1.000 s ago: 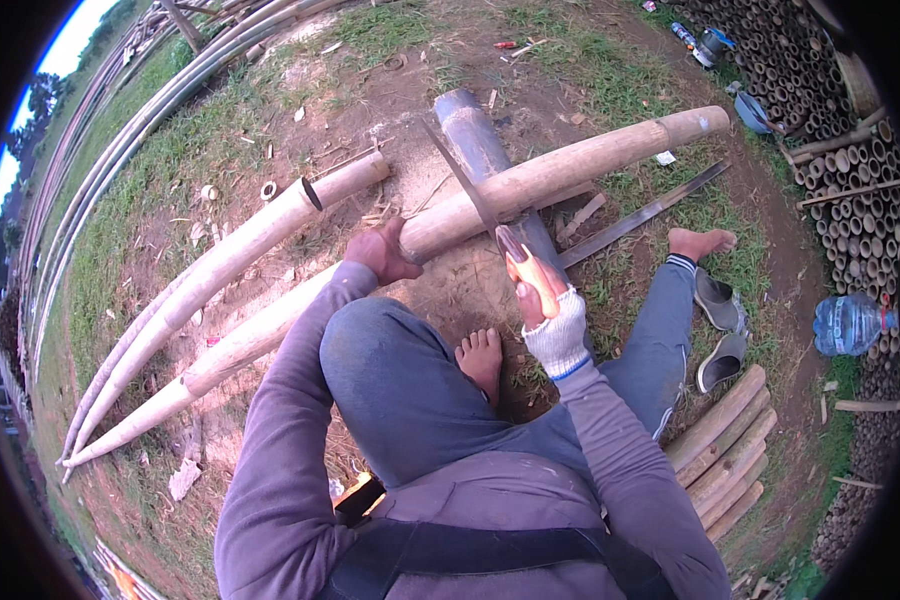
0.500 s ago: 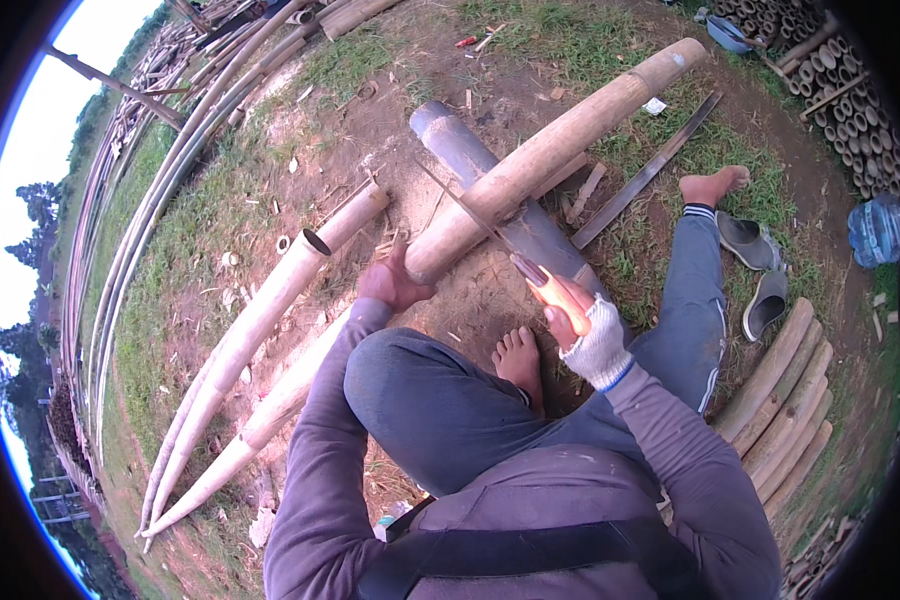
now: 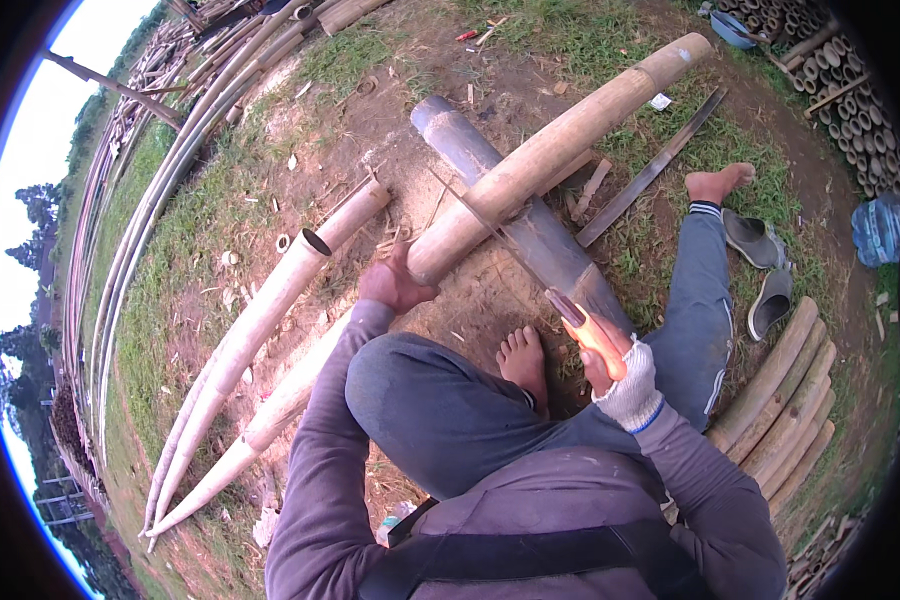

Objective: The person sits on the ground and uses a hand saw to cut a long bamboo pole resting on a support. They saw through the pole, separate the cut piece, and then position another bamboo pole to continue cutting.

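Note:
A thick tan bamboo pole [image 3: 570,150] lies slantwise across a darker grey bamboo log [image 3: 470,150]. My left hand [image 3: 395,283], bare, is wrapped round the pole's near lower end; its fingertips are partly hidden. In a fingerless-looking knit glove, my right hand [image 3: 622,382] grips the orange handle of a handsaw [image 3: 598,340]. The saw's thin blade runs up and left from the handle and crosses the tan pole a little above my left hand. Pale sawdust lies on the ground beneath the pole.
Long bamboo poles [image 3: 260,320] stretch along the left. Cut bamboo pieces [image 3: 775,390] lie at right, near grey shoes [image 3: 755,240]. A flat dark strip [image 3: 650,165] rests beyond the log. A blue water jug [image 3: 880,230] and stacked bamboo [image 3: 855,105] stand at far right.
My right hand has drawn the saw back down and to the right, so more blade shows between handle and pole. The left hand keeps its place on the pole.

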The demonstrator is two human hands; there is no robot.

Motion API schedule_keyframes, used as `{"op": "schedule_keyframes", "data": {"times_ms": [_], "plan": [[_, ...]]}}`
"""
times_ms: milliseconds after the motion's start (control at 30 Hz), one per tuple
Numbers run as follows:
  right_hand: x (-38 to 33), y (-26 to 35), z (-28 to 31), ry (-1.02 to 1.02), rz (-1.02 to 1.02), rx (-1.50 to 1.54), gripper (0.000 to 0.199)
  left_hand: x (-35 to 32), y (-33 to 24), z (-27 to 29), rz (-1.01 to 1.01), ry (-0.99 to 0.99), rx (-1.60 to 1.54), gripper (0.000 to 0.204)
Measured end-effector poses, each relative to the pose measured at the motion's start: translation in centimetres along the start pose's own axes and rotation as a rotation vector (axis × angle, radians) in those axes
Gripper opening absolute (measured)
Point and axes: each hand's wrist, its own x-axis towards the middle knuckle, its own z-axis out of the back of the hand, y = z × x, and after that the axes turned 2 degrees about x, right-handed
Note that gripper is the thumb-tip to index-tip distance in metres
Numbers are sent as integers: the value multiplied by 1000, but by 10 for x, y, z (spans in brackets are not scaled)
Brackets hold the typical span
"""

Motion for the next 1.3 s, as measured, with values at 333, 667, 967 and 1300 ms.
{"op": "schedule_keyframes", "data": {"times_ms": [333, 667, 967, 1300], "plan": [[107, -23, -72, -70, -72, -72, 54, -6, -9, 9, 18, 5, 4, 114], [97, -22, -60, 11, -64, -85, 53, -4, 0, -16, 133, -55, 30, 128], [158, 46, -77, 3, -74, -267, 46, -24, -4, -2, 94, -117, -40, 86], [21, 65, 48, 212, -82, -198, 31, -30, 9, -9, 59, -153, -43, 75]]}}
